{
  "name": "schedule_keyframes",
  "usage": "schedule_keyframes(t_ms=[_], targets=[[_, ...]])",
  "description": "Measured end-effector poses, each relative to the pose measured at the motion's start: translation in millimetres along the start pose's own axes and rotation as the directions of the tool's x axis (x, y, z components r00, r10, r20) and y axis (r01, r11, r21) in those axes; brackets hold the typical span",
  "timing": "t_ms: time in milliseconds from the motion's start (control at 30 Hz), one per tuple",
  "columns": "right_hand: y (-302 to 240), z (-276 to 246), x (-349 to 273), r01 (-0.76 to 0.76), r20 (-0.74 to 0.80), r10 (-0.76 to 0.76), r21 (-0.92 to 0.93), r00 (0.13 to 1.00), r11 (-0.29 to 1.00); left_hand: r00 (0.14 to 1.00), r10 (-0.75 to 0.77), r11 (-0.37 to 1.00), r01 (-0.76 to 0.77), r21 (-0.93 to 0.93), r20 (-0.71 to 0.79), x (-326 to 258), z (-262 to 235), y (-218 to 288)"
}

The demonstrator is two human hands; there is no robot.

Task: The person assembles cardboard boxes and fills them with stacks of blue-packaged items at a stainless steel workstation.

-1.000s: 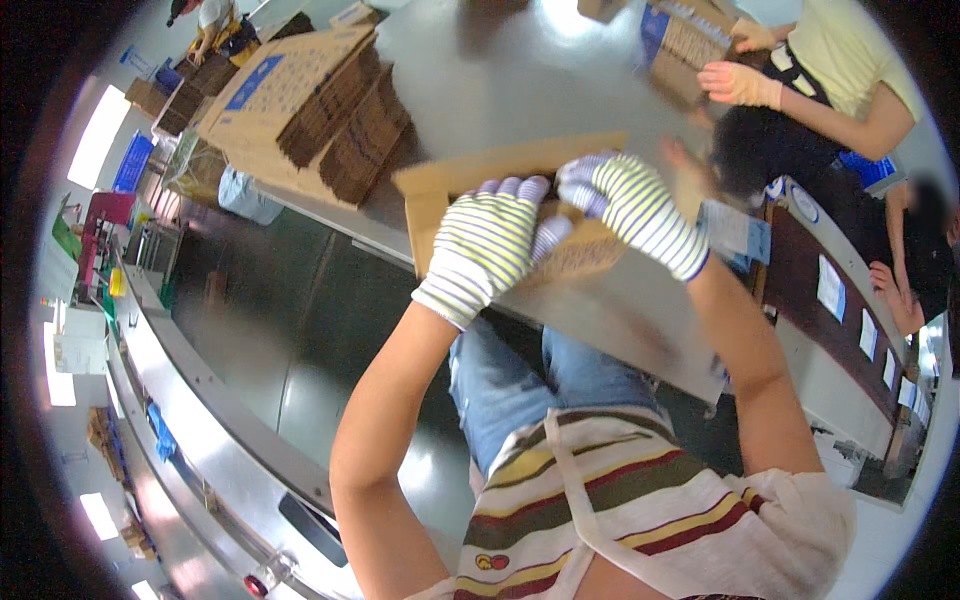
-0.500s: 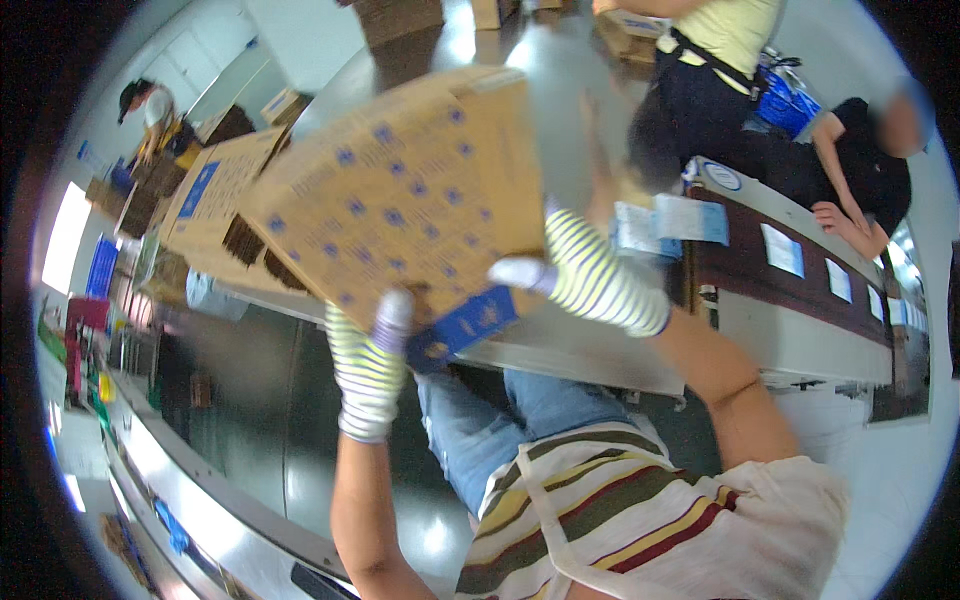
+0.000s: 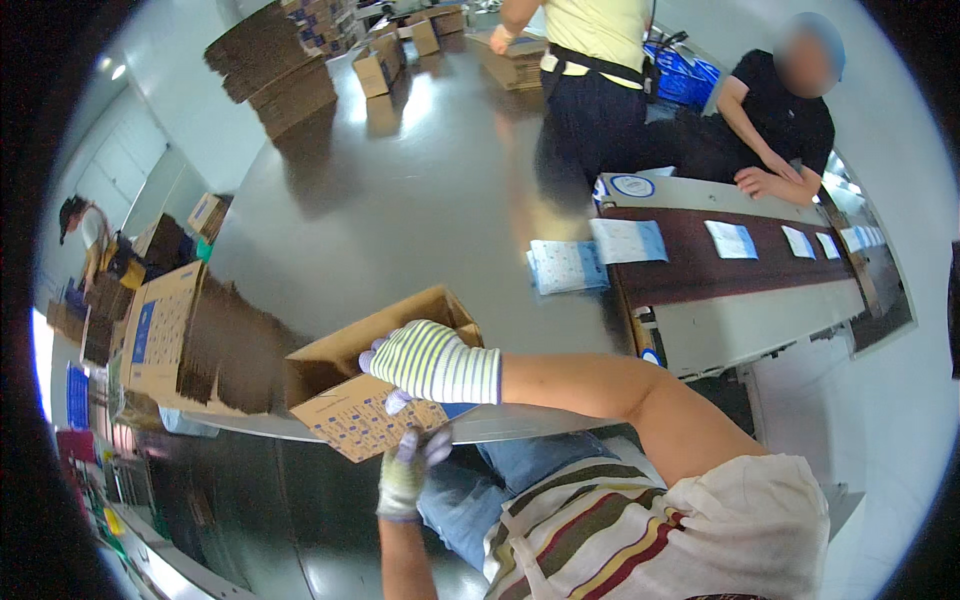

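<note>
An open brown cardboard box (image 3: 355, 415) with blue print sits at the near edge of the metal table. My right hand (image 3: 435, 362), in a striped white glove, is closed on the box's near wall, its fingertips over the rim. My gloved left hand (image 3: 405, 475) is lower down, beside the bottom edge of the printed panel. Its thumb and fingers stand apart, though some fingers are hidden. The inside of the box shows only in part.
To the left stands a bundle of flattened boxes (image 3: 160, 335). Blue-and-white packets (image 3: 568, 267) lie at the end of a brown conveyor belt (image 3: 690, 270), with several more on it. Two people, one in a yellow top (image 3: 600, 35), are beyond. Cartons (image 3: 378, 65) stand at the far side.
The folded box that both hands held up has come down to the table edge and now stands opened out. My right hand has moved left across it; my left hand has dropped lower.
</note>
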State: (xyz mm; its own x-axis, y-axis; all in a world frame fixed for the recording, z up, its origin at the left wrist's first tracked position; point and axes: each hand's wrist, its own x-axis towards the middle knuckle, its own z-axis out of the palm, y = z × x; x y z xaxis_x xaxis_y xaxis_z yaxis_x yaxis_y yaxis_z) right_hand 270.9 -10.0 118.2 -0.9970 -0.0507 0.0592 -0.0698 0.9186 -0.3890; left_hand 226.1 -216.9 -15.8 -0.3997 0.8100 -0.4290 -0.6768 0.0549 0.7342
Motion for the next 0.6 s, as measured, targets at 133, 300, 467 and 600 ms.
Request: schedule_keyframes(t_ms=[133, 300, 467, 600], targets=[[7.8, 17.7, -14.5, 0.192, -0.010, -0.199, -0.206, 0.980, 0.960, 0.932, 0.264, 0.721, -0.022, 0.692, -0.246, -41.9, -87.4, 57.0], [35.0, 24.4, -18.9, 0.420, -0.011, -0.439, -0.268, 0.898, 0.867, 0.792, 0.470, -0.669, 0.032, 0.743, 0.389, -78.3, 7.6, 152.7], [63.8, 4.8, 3.2, 0.489, -0.072, -0.567, -0.426, 0.821, 0.761, 0.772, 0.003, -0.854, -0.328, 0.403, 0.636, -39.3, 18.7, 153.5], [87.1, 2.1, -1.2, 0.391, -0.148, -0.547, -0.551, 0.824, 0.737, 0.702, -0.074, -0.732, -0.520, 0.440, 0.708, -23.7, 69.8, 128.1]])
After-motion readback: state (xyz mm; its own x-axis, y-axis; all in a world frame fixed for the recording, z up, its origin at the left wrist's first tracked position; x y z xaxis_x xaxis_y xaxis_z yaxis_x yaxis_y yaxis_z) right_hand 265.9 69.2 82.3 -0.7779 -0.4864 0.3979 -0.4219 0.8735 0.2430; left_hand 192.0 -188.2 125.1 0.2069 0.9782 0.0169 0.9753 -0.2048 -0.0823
